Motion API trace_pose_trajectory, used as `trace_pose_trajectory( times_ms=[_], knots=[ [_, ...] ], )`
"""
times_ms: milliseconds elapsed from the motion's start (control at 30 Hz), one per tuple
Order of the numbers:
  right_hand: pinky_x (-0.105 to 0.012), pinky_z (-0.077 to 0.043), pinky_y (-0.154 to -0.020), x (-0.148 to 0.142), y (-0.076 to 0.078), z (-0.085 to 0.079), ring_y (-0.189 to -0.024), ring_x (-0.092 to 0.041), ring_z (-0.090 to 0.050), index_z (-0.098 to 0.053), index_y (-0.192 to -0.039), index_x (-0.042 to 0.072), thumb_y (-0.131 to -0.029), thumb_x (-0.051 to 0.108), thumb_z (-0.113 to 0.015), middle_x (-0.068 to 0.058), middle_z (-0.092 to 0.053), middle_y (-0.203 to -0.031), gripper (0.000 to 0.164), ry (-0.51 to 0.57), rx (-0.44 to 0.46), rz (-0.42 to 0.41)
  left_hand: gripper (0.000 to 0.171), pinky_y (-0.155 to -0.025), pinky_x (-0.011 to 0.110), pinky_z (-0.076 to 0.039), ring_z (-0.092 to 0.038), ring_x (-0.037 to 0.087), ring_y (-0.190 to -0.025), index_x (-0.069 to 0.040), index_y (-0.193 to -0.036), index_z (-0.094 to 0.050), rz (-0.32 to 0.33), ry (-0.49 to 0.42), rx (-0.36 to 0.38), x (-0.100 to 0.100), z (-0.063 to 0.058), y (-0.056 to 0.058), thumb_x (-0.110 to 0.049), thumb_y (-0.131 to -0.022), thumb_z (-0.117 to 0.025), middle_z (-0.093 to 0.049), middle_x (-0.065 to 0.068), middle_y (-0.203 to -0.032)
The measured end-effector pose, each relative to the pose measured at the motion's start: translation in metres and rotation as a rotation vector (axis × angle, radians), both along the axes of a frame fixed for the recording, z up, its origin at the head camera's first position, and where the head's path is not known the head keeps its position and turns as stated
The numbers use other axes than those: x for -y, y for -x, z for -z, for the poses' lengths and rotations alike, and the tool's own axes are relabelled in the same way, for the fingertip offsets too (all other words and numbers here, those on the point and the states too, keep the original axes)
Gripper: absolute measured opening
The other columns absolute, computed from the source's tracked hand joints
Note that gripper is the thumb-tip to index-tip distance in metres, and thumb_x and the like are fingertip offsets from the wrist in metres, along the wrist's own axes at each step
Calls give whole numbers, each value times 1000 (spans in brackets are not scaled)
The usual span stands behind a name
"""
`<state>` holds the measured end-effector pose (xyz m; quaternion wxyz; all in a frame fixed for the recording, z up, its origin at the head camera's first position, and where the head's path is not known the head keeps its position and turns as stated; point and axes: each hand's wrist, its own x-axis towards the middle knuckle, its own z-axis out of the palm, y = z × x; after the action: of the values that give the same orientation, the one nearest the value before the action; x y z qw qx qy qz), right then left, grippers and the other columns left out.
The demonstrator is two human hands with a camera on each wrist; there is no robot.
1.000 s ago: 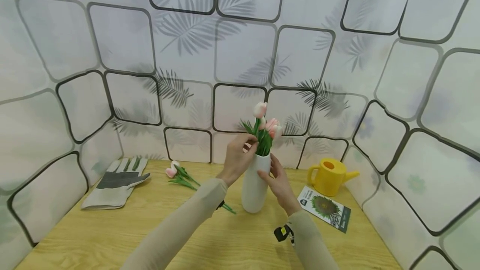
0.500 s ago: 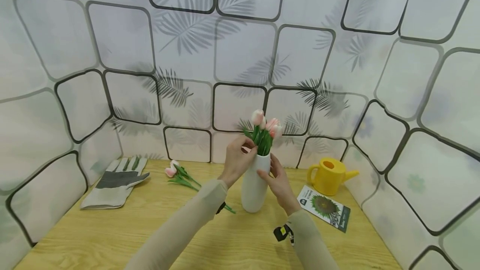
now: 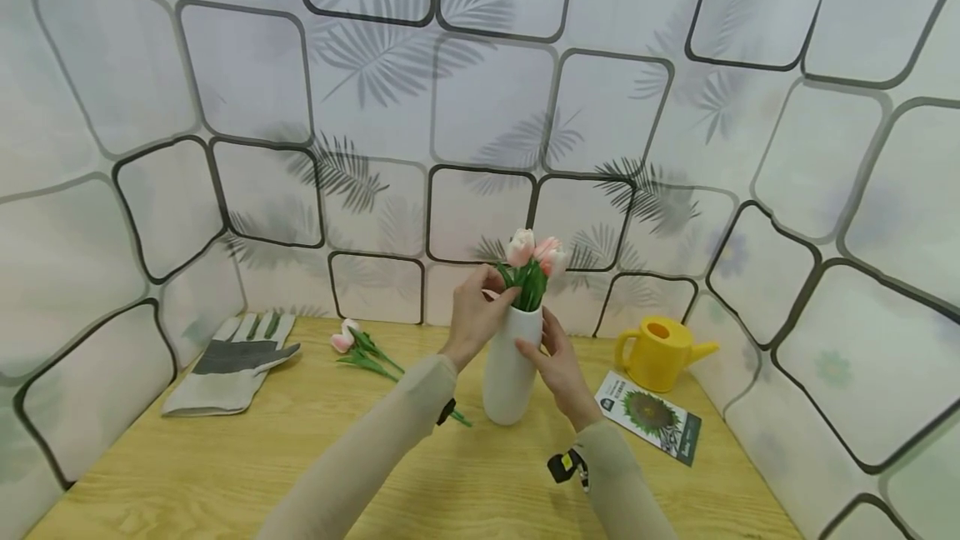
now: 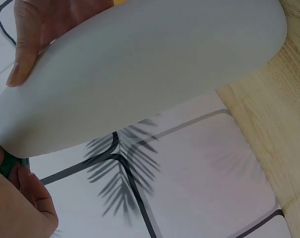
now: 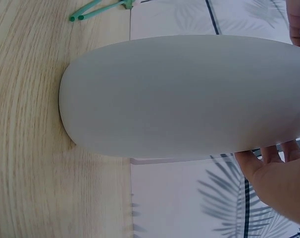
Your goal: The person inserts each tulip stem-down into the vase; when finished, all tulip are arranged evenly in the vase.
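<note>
Pinching green at the vase's mouth, the left hand [image 3: 477, 317] has thumb and fingers closed on the tulips [image 3: 532, 283]; it seems to be a leaf or stem, though the fingers hide which. The pink-and-white heads sit above and to the right of that hand, their leaves rising from the white vase [image 3: 512, 373]. Below the rim, the right hand [image 3: 558, 365] grips the vase's side, thumb across the near face and fingers round the right flank. The vase stands on the worktop [image 3: 420, 490], its base below both hands.

Left of the left hand lie loose tulips [image 3: 365, 346], their stems passing behind the wrist and ending near the vase's foot. Farther left is a glove [image 3: 232, 365]. Right of the right hand lies a seed packet [image 3: 651, 415], with a yellow can [image 3: 660, 354] just behind it.
</note>
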<state>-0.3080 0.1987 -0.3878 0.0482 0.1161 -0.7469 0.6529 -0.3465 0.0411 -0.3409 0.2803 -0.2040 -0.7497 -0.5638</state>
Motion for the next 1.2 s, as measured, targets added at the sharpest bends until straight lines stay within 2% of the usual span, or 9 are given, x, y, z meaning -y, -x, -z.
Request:
trace_pose_trajectory(
  times_ms=[167,400,567,700,800,933,1033,1200],
  knots=[
    [-59,-28,-117,1,0,0,-145,-38,-29,-17,-158,14,-96,17,-65,-16,-27,-159,78,1,2,3,13,-67,26,-55,-64,17,-85,-10,-86,-67,-18,23,14,0,1,4,-18,-86,-77,-69,4,-87],
    [-60,-27,-117,0,-1,-1,-147,-37,-26,-15,-158,16,-96,21,-65,-15,-24,-161,80,-12,23,4,14,-65,26,-53,-57,21,-88,-11,-88,-72,-3,37,-7,4,4,1,-24,-85,-78,-63,6,-95],
    [-61,-27,-117,-1,1,1,-147,-38,-26,-14,-158,14,-96,21,-65,-16,-22,-161,81,-18,20,3,14,-67,25,-52,-61,23,-88,-11,-94,-71,43,7,-36,11,7,2,-23,-87,-76,-66,6,-99],
    [-61,-25,-117,-4,11,12,-147,-38,-25,-14,-158,16,-96,21,-65,-15,-22,-161,81,-6,17,7,17,-68,25,-54,-64,18,-86,-9,-102,-70,102,-20,-53,19,11,4,-19,-89,-74,-69,6,-99],
    [-60,-24,-118,-6,19,21,-147,-36,-26,-16,-158,20,-95,23,-66,-12,-24,-161,81,-2,10,18,18,-68,25,-55,-67,16,-84,-8,-105,-70,120,-36,-50,25,15,6,-16,-89,-74,-72,6,-95],
    [-61,-26,-117,-6,20,25,-146,-36,-28,-18,-158,22,-95,26,-67,-11,-26,-161,81,-13,-7,38,18,-68,25,-57,-68,19,-82,-11,-105,-71,110,-51,-13,34,23,8,-16,-88,-75,-73,6,-91],
    [-61,-26,-117,-6,20,25,-146,-36,-29,-18,-158,21,-94,27,-68,-12,-27,-160,81,-13,-15,40,18,-70,28,-57,-68,21,-82,-13,-105,-72,111,-60,36,41,33,10,-19,-88,-75,-73,8,-90],
    [-60,-26,-117,-5,20,24,-145,-35,-30,-19,-157,21,-94,27,-68,-11,-28,-159,81,-8,-17,34,17,-66,27,-56,-66,19,-81,-15,-106,-71,156,-61,173,62,56,16,-22,-91,-72,-72,7,-91]
  ],
)
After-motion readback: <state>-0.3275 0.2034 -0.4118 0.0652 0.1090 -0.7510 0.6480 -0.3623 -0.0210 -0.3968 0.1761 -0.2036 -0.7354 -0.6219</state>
